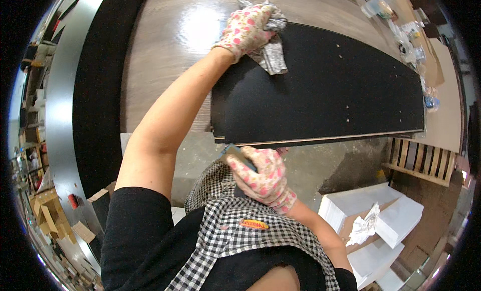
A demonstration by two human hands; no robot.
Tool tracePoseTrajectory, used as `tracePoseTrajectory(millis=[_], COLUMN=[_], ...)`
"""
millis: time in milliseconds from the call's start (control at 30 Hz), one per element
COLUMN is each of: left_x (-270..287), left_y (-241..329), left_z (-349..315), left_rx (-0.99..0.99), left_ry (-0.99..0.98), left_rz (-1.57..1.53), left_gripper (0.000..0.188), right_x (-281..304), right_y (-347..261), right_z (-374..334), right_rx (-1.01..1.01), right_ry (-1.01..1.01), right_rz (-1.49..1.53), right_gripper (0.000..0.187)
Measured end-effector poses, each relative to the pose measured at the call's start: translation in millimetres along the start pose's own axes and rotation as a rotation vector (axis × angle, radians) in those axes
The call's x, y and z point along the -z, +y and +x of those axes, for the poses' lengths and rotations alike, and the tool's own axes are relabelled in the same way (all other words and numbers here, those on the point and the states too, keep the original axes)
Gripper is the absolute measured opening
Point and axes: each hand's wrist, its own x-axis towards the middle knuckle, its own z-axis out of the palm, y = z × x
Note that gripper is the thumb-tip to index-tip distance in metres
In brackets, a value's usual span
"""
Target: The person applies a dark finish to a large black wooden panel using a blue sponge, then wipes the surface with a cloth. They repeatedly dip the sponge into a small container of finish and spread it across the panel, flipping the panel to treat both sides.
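My left hand [246, 31], in a white glove with a pink flower print, is stretched far forward, its fingers closed on a crumpled grey mottled cloth [273, 58]. The cloth lies over the upper left corner of a long black board [320, 85], which has a few small holes. Close to my waist, my right hand [268, 178], gloved alike, is wrapped round a flat blue-grey tool [235, 156]. That tool's kind I cannot make out. It is beside the board's near left corner.
The board lies on a wood-grain tabletop [165, 65]. To the left runs a long black panel [100, 90]. A clear plastic cup [376, 6] and small clutter line the far right edge. At lower right are white panels [350, 203] and a wooden pallet [421, 158].
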Motion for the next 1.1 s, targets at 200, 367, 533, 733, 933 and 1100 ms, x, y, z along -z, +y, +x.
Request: tracePoseTrajectory(millis=[200, 367, 533, 733, 933, 1100], left_x=[-12, -12, -18, -22, -67, -145], left_y=[-9, -10, -15, -20, 65, 196], left_z=[-3, 1, -1, 1, 58, 118], left_rx=[-0.09, 0.058, -0.063, 0.017, -0.019, 0.002], left_ry=[0.123, -0.018, 0.083, 0.109, 0.204, 0.045], left_rz=[0.027, -0.051, -0.099, -0.08, -0.195, -0.363], left_gripper=[0.05, 0.052, 0.05, 0.045, 0.036, 0.042], right_x=[11, 136, 180, 157, 305, 461], right_y=[33, 113, 127, 147, 305, 434], right_z=[-42, -86, -69, -94, -195, -238], right_rx=[-0.127, -0.422, -0.691, -0.47, -0.581, -0.487], right_ry=[-0.058, 0.295, 0.426, 0.417, 0.435, 0.513], right_rz=[-0.193, -0.579, -0.525, -0.408, -0.655, -0.736], right_gripper=[0.032, 0.044, 0.038, 0.052, 0.048, 0.049])
